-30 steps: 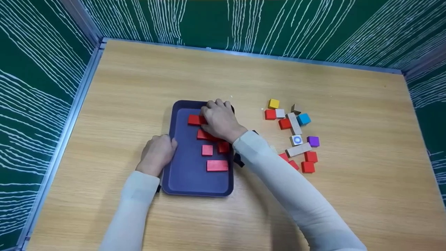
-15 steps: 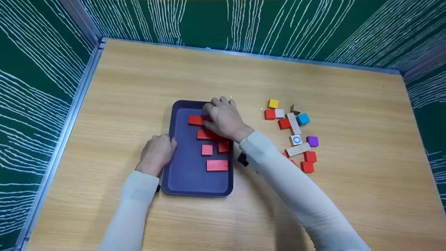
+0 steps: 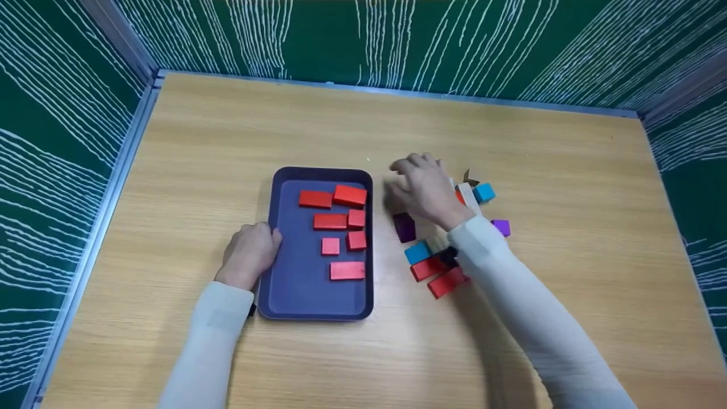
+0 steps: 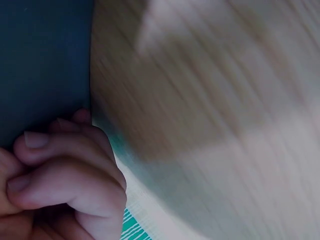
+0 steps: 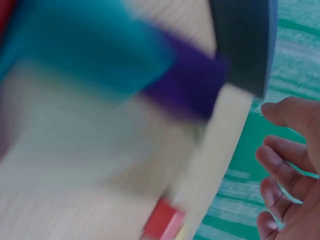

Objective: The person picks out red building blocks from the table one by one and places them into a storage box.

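Note:
My left hand (image 3: 250,257) holds the left edge of a dark blue tray (image 3: 295,307), its thumb at the rim. The left wrist view shows its fingers (image 4: 75,150) curled against the tray's wall (image 4: 45,65). Several red blocks lie in the tray, among them a long red block (image 3: 350,195) at the back right and a pinkish square block (image 3: 330,246). My right hand (image 3: 429,190) hovers right of the tray, over the loose blocks. Its fingers are spread and relaxed with nothing between them in the right wrist view, where a red block (image 5: 162,220) lies below.
Loose blocks lie right of the tray: a purple block (image 3: 405,227), a blue block (image 3: 418,252), a red block (image 3: 447,282) and, farther right, another blue block (image 3: 484,193). Some are hidden under the right arm. Green walls with white streaks (image 3: 324,40) border the wooden table (image 3: 255,125).
My right hand has let go of the red block at the tray's back right and moved right, out over the loose blocks. The left hand stays on the tray's edge.

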Demonstrator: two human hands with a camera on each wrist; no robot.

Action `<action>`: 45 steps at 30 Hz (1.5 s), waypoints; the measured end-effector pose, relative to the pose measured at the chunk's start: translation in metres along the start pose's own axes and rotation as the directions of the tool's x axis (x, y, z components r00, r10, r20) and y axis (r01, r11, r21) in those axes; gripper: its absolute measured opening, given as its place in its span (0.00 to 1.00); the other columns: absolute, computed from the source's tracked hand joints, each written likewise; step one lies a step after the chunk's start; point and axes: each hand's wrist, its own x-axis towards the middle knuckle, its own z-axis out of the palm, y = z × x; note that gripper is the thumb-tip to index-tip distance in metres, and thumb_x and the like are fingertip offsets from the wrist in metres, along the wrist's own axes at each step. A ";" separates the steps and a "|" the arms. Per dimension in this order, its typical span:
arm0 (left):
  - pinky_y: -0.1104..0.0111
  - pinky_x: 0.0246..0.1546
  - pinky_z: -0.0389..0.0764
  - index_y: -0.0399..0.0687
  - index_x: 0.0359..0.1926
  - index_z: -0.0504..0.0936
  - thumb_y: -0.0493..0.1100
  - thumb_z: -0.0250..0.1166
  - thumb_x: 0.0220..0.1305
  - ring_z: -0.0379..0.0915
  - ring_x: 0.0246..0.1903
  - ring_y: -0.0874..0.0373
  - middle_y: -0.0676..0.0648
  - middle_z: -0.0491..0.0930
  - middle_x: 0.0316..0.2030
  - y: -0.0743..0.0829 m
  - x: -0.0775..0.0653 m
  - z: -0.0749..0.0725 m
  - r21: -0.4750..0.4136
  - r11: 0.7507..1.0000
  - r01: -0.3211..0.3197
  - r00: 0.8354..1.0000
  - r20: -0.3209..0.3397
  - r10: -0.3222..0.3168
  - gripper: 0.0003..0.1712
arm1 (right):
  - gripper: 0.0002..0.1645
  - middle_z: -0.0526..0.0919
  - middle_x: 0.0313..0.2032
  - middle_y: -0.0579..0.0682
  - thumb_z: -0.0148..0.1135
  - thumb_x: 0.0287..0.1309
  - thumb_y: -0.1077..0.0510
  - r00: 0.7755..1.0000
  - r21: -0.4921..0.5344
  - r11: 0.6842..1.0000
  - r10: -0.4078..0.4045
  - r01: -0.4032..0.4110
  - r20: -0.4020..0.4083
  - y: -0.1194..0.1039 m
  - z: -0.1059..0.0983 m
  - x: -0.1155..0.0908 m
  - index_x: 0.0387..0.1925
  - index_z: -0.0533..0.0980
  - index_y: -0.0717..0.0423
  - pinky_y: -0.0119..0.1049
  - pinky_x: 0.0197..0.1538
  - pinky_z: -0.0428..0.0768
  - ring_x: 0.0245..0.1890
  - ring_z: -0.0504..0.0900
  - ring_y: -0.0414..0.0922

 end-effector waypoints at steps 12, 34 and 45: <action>0.58 0.27 0.75 0.32 0.43 0.80 0.48 0.47 0.77 0.76 0.28 0.47 0.39 0.78 0.31 0.002 -0.001 0.000 0.004 1.000 0.016 1.000 0.013 -0.016 0.24 | 0.26 0.80 0.53 0.57 0.74 0.56 0.57 0.996 0.007 0.996 0.093 -0.093 0.001 0.051 -0.005 -0.022 0.56 0.79 0.57 0.54 0.52 0.65 0.52 0.71 0.56; 0.55 0.30 0.77 0.31 0.47 0.79 0.48 0.47 0.77 0.77 0.31 0.45 0.35 0.79 0.35 0.002 0.000 0.000 0.016 1.000 0.018 1.000 0.006 -0.019 0.24 | 0.32 0.80 0.54 0.59 0.78 0.51 0.57 0.996 -0.057 0.994 0.092 -0.091 0.019 0.035 -0.005 -0.021 0.58 0.78 0.57 0.56 0.53 0.66 0.54 0.71 0.57; 0.52 0.32 0.78 0.30 0.46 0.80 0.48 0.47 0.76 0.79 0.32 0.43 0.31 0.81 0.39 0.002 0.000 0.000 0.018 1.000 0.007 1.000 -0.007 -0.007 0.25 | 0.26 0.81 0.51 0.56 0.72 0.59 0.51 0.984 -0.060 0.983 -0.176 0.174 -0.028 -0.042 -0.005 -0.025 0.57 0.79 0.56 0.53 0.51 0.67 0.50 0.72 0.54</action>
